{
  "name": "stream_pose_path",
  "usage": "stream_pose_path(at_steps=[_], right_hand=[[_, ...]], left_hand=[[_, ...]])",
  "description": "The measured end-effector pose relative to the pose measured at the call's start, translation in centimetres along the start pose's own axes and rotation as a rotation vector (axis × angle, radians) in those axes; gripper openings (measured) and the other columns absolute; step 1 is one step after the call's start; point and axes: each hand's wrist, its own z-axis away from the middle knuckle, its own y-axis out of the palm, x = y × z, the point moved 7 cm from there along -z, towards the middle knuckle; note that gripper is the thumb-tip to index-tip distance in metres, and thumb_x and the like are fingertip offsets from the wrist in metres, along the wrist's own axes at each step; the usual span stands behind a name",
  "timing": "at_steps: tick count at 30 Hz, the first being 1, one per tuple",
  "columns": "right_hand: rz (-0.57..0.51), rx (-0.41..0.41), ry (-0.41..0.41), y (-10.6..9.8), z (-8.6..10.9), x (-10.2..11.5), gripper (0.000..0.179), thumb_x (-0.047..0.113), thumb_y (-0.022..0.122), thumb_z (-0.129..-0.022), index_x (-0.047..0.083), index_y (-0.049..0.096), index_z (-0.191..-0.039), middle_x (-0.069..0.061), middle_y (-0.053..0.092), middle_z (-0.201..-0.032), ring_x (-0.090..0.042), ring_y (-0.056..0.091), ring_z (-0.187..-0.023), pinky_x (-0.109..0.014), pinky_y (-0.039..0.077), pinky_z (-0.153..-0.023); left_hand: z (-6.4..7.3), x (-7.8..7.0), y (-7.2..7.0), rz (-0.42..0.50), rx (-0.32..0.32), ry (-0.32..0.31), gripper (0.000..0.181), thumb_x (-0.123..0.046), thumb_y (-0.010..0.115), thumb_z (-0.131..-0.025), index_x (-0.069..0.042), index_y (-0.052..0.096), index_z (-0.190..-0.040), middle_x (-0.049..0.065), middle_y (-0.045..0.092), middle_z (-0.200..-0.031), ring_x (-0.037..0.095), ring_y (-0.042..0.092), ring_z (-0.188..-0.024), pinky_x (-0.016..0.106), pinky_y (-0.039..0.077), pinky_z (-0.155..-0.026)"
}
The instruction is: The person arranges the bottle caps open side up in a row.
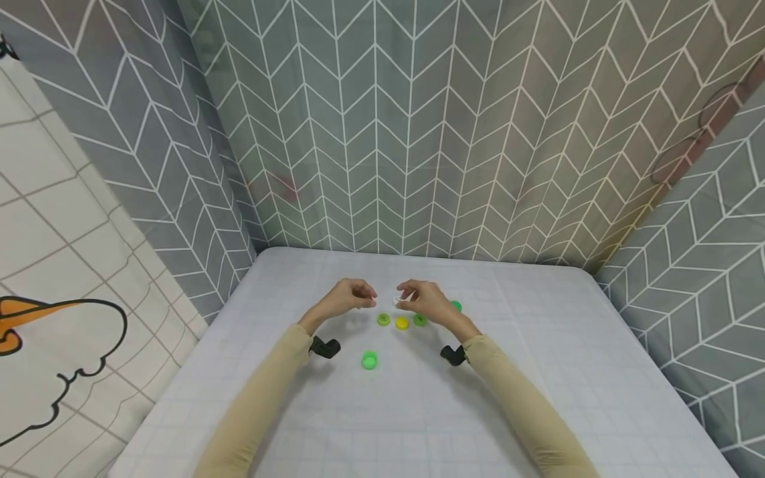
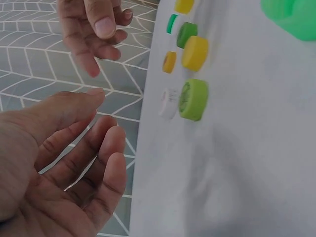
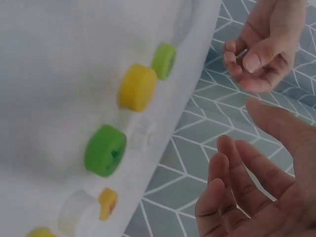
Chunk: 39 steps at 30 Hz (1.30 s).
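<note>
My left hand (image 1: 345,297) hovers over the far middle of the table, its fingers loosely bent and nothing between them in the left wrist view. Facing it, my right hand (image 1: 429,302) hangs at the same height, thumb and fingers apart and also holding nothing. Below them a row of bottle caps lies on the cloth: a light green cap (image 2: 193,100), a yellow cap (image 2: 195,53) and a green cap (image 3: 105,151). Behind these sit a white cap (image 3: 142,136) and a small orange cap (image 2: 169,62). The hands' shadows fall on the cloth.
A larger bright green cap (image 1: 369,360) lies nearer the front, between the forearms. Another green cap (image 1: 456,306) shows beyond the right wrist. A translucent white cap (image 3: 78,214) lies farther along. Patterned curtains (image 1: 394,133) stand behind the white-covered table (image 1: 382,425).
</note>
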Motion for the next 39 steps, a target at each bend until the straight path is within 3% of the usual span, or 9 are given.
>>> stream_pose_path(at_steps=[8, 16, 24, 32, 39], right_hand=[[0.046, 0.101, 0.020, 3.0, -0.9, -1.3, 0.039, 0.023, 0.072, -0.078, 0.005, 0.062, -0.111, 0.001, 0.064, -0.086, -0.013, 0.054, -0.074, -0.026, 0.045, -0.064], [0.060, 0.160, 0.000, 4.6, -1.2, -1.1, 0.036, 0.018, 0.071, -0.078, 0.002, 0.063, -0.110, -0.006, 0.066, -0.089, -0.011, 0.058, -0.071, -0.025, 0.047, -0.062], [0.121, 0.180, -0.002, 5.5, -1.5, -1.5, 0.032, 0.015, 0.073, -0.076, 0.004, 0.066, -0.106, -0.004, 0.067, -0.087, -0.010, 0.059, -0.073, -0.024, 0.047, -0.064], [0.165, 0.158, -0.004, 5.9, -1.8, -1.8, 0.025, 0.012, 0.074, -0.074, 0.008, 0.069, -0.099, -0.002, 0.067, -0.086, -0.009, 0.057, -0.073, -0.025, 0.046, -0.067], [0.114, 0.161, 0.001, 5.8, -1.8, -1.9, 0.021, 0.009, 0.072, -0.075, 0.007, 0.070, -0.096, -0.001, 0.068, -0.086, -0.011, 0.059, -0.076, -0.028, 0.047, -0.071]], left_hand=[[-0.4, 1.2, 1.4, -0.011, 0.027, -0.020, 0.028, -0.017, 0.070, -0.080, 0.000, 0.064, -0.101, 0.003, 0.066, -0.086, 0.016, 0.059, -0.077, 0.028, 0.047, -0.069], [-0.7, 1.8, 2.2, -0.008, 0.047, -0.036, 0.021, -0.008, 0.067, -0.080, -0.003, 0.066, -0.100, 0.004, 0.066, -0.082, 0.015, 0.060, -0.075, 0.029, 0.048, -0.065], [-0.6, 2.2, 3.4, -0.065, 0.093, -0.129, 0.029, -0.010, 0.073, -0.075, -0.005, 0.067, -0.104, 0.003, 0.068, -0.087, 0.011, 0.062, -0.075, 0.027, 0.050, -0.065], [-0.7, 2.1, 3.9, -0.107, 0.082, -0.101, 0.025, -0.008, 0.074, -0.073, -0.006, 0.070, -0.097, 0.004, 0.063, -0.088, 0.012, 0.058, -0.077, 0.025, 0.049, -0.064], [-0.8, 2.2, 4.1, -0.114, 0.072, -0.078, 0.023, -0.008, 0.074, -0.073, -0.005, 0.071, -0.096, 0.004, 0.063, -0.088, 0.013, 0.058, -0.078, 0.025, 0.049, -0.064]])
